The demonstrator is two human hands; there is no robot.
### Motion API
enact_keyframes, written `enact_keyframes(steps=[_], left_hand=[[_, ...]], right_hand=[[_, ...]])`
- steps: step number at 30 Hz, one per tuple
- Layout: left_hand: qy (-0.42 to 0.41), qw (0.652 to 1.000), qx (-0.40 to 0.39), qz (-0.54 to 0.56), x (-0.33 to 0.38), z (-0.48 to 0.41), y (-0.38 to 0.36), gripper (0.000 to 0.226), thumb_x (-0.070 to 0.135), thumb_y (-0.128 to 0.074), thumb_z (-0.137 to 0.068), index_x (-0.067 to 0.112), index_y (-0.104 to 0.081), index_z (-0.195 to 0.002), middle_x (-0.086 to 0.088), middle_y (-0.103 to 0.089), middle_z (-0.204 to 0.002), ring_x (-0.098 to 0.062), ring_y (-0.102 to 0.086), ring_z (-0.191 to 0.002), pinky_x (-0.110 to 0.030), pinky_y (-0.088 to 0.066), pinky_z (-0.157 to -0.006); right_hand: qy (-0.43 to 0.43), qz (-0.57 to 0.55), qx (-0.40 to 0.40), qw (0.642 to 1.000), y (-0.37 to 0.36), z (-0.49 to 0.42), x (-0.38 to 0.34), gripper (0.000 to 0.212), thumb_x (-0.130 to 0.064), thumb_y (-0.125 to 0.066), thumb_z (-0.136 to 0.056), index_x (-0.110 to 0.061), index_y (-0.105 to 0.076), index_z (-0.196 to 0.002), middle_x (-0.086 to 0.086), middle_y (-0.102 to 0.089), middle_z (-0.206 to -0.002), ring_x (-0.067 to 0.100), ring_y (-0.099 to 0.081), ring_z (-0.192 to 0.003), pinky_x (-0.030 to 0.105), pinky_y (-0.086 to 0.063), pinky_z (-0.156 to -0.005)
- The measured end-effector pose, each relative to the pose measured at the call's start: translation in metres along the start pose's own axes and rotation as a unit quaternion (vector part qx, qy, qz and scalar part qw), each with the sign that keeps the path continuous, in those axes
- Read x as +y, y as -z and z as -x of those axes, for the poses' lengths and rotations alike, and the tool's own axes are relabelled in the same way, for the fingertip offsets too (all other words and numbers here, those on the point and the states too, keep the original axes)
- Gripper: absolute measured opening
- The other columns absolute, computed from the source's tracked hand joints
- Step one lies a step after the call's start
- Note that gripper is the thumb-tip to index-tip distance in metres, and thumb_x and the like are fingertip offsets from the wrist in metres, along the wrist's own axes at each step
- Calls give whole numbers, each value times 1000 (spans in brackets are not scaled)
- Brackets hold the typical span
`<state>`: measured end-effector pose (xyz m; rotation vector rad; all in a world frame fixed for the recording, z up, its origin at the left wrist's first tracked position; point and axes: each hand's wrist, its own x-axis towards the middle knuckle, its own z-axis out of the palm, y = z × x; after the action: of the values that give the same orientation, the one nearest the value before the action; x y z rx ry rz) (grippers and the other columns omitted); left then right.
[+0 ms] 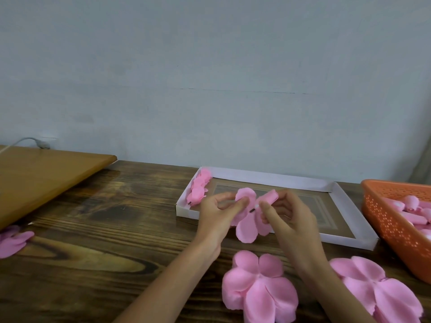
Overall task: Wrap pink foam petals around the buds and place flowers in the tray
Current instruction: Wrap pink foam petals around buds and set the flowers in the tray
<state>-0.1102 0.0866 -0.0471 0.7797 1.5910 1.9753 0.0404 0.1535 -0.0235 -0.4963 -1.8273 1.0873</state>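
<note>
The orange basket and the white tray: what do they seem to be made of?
The orange basket looks like moulded plastic, slightly glossy: its wall has regular small holes. The white tray is probably thin cardboard, matte: its low walls look folded up at the corners.

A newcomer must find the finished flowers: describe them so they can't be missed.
Start at the white tray against the wall. In its far left corner lies a row of flowers. Unlike the flat petals on the table and the buds in the orange basket, they are wrapped.
</note>
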Motion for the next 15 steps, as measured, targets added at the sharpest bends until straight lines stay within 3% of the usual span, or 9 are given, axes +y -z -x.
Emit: enact_keyframes(steps=[8,15], left_hand=[[-46,999,-11,-16,0,2,-1,14,21,-80,-91,16,-81,-104,1,-82,-92,-10,-77,-91,-13,-53,-71],[-50,998,-15,-17,3,3,0,5,19,-79,-92,14,-80,-95,-1,-81,-89,-7,-75,-84,-13,-52,-68]], right_hand=[[31,66,6,997,1,0,2,10,-23,-71,-97,-21,-64,-90,-14,-76,-79,2,-73,-74,23,-56,-67],[27,69,-1,997,2,0,1,9,-23,-71,-97,-21,-64,-91,-12,-77,-81,6,-74,-78,30,-58,-70]])
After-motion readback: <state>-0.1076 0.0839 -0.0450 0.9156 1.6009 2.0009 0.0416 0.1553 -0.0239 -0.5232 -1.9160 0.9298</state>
